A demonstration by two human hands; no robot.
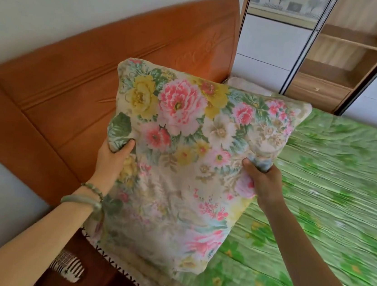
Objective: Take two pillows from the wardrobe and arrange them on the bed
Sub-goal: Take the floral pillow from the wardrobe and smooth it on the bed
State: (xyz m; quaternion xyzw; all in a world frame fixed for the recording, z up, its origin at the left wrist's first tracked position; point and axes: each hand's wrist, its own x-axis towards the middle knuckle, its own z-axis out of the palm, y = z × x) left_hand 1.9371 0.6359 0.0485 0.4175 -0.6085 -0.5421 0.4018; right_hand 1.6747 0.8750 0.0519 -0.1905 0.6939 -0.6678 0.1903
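Head view, pillow: a large square cloth pillow (181,156) printed with pink, yellow and white flowers and green leaves stands upright at the head end of the bed, in front of the headboard. Its lower edge is down at the bedcover; whether it rests there cannot be told.
Left hand: the left hand (112,159) grips the pillow's left edge about halfway up. The thumb is pressed into the front face and the fingers are hidden behind the cloth.
Right hand: the right hand (263,183) grips the right edge at about the same height, thumb dug into the front, fingers (254,168) curled round a bunch of the fabric.
Wrist: a pale green bangle (80,201) and a string of green beads (92,189) sit on the left wrist.
Bed: a wrinkled light green quilt with darker green flowers (343,185) covers the bed to the right of the pillow.
Headboard: a curved orange-brown padded headboard (71,81) stands against the white wall.
Behind the pillow: a pale padded edge (244,84) shows just above the pillow's top right, mostly hidden.
Wardrobe: a wooden wardrobe with sliding doors (334,65) stands beyond the bed, one section open on bare shelves.
Bedside: a white comb (70,268) lies on a dark brown bench (94,283) under the left forearm.
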